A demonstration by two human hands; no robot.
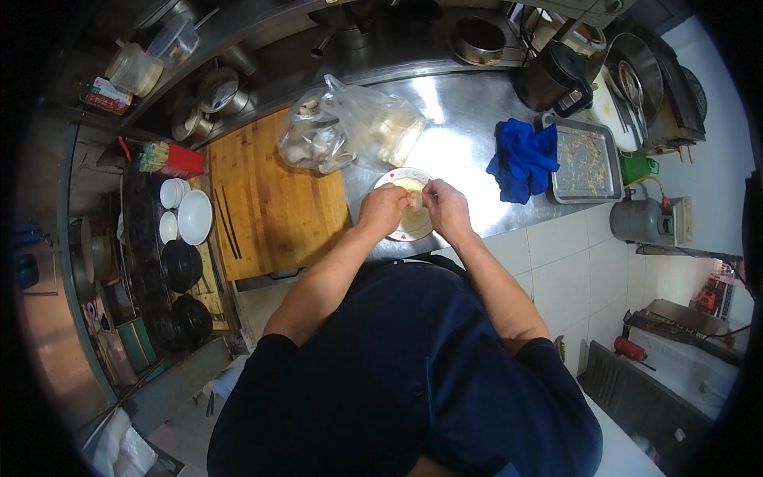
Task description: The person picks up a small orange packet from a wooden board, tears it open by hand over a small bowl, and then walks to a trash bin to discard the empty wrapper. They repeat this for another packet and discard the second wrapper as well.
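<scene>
A white plate [400, 235] with small red motifs on its rim stands on the steel counter in front of me. It holds pale, yellowish food [412, 219] whose kind is hard to make out. My left hand [384, 208] and my right hand [446, 207] meet above the plate with fingertips pinched. Between them is a small pale piece of food [417, 200], partly hidden by the fingers. Beyond the plate lie clear plastic bags; the left bag [316, 140] contains whitish mushroom-like pieces, and the right bag [390, 128] has pale contents.
Chopsticks [229, 223] lie on a wooden cutting board [286, 220] at left, near white bowls [195, 217]. To the right are a blue cloth [523, 158], a metal tray [614, 164] with food shreds and a black kettle [551, 77]. Pots [478, 40] line the back.
</scene>
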